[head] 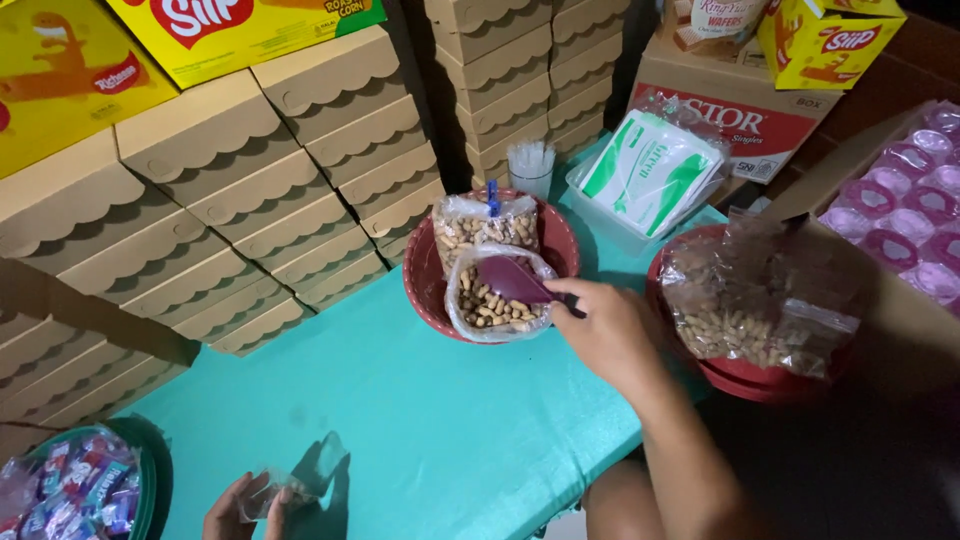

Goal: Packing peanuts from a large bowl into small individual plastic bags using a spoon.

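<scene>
Our right hand (605,330) grips the scoop (512,278) over the peanut bag (495,300); our left hand (245,510) pinches an unfilled small bag (275,490) at the counter's (420,420) near edge.

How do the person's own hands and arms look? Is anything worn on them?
Both hands are bare: no gloves. The right hand shows no ring or watch, and its forearm is bare up to the frame edge, with no sleeve in view. Only the fingers of the left hand show at the bottom edge, without rings.
</scene>
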